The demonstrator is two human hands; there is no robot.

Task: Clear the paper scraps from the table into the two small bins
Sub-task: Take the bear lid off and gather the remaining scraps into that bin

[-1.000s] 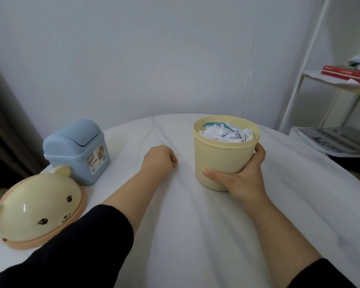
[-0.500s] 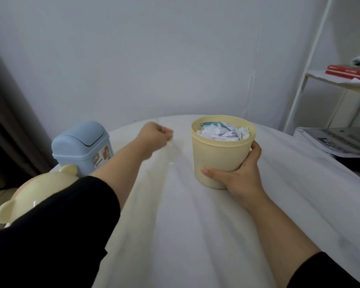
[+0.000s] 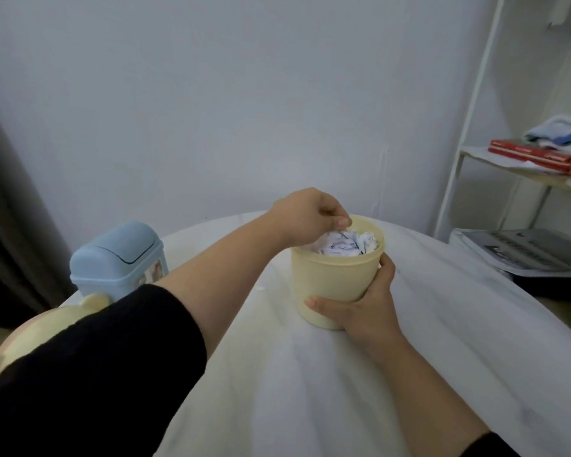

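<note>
Fingertips (image 3: 343, 222) of our left hand (image 3: 307, 216) bunch downward onto crumpled white paper scraps (image 3: 343, 248); we cannot tell whether they pinch any. Scraps fill the pale yellow round plastic bin (image 3: 333, 282), gripped by our right hand (image 3: 360, 311) on the round white marble table (image 3: 343, 407).

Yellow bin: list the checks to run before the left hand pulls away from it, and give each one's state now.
1. Yellow bin stands upright on the table: ok.
2. Right hand grips the bin's wall to steady it: ok.
3. Left hand is over the opening, fingertips down at the paper scraps: ok.
4. Spare room inside: not ok, the scraps are heaped to the rim.
5. Left fingers hold nothing: cannot tell, they are curled into the paper.
6. Blue bin stands nearby with its flap shut: ok.
</note>
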